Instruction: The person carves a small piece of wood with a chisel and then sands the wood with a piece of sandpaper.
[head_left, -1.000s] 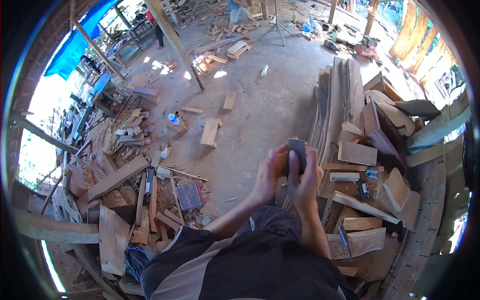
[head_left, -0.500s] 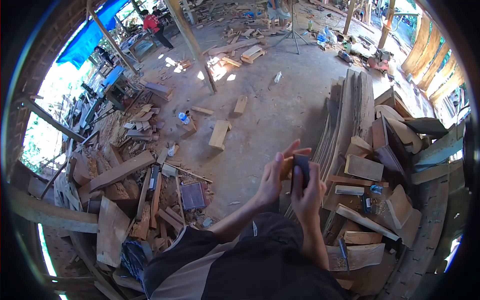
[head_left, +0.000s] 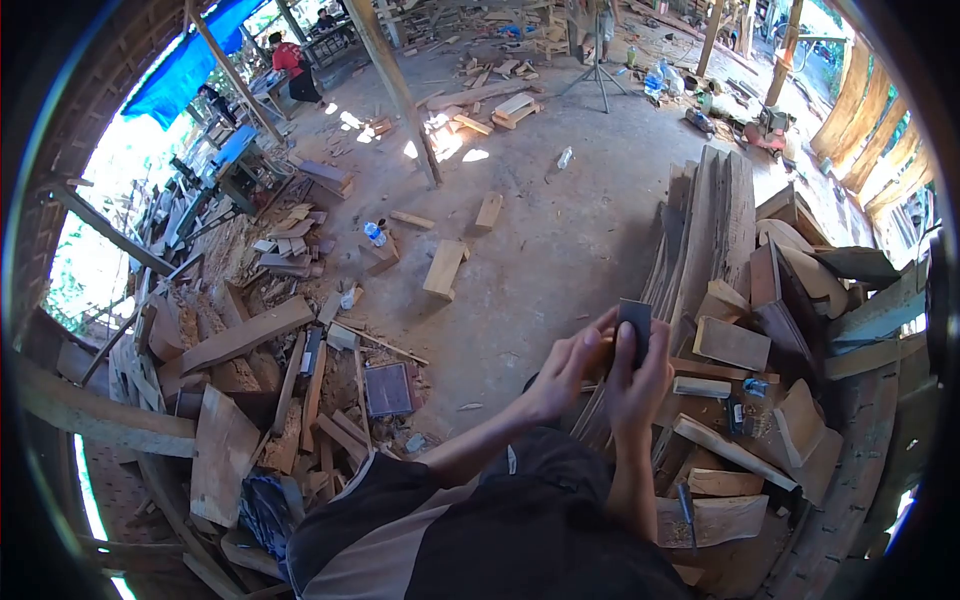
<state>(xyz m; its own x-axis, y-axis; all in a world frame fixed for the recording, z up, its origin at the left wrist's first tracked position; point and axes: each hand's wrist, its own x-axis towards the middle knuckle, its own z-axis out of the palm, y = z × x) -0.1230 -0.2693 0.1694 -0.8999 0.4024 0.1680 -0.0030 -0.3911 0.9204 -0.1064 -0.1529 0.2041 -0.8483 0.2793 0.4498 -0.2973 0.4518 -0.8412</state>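
Observation:
In front of my lap both hands work close together. My right hand [head_left: 645, 378] grips a dark grey, flat rectangular piece [head_left: 637, 316], which looks like folded sandpaper, with the thumb pressed on its face. My left hand [head_left: 572, 376] is closed around a small orange-brown piece of wood [head_left: 602, 358], mostly hidden by the fingers. The wood lies right beside the dark piece. Just right of my hands is a stack of long rough planks [head_left: 708, 225].
Wood offcuts [head_left: 732, 342] and a chisel-like tool [head_left: 686, 505] lie to my right. Left are scrap boards [head_left: 247, 338] and a dark square block [head_left: 388, 389]. Ahead stand a small wooden block [head_left: 445, 268], a post [head_left: 398, 95] and a tripod [head_left: 598, 75]. A person in red [head_left: 290, 62] is far left.
Both hands have shifted slightly right. The dark piece now turns its broad face more towards me, and my left fingers, stretched out before, have curled in.

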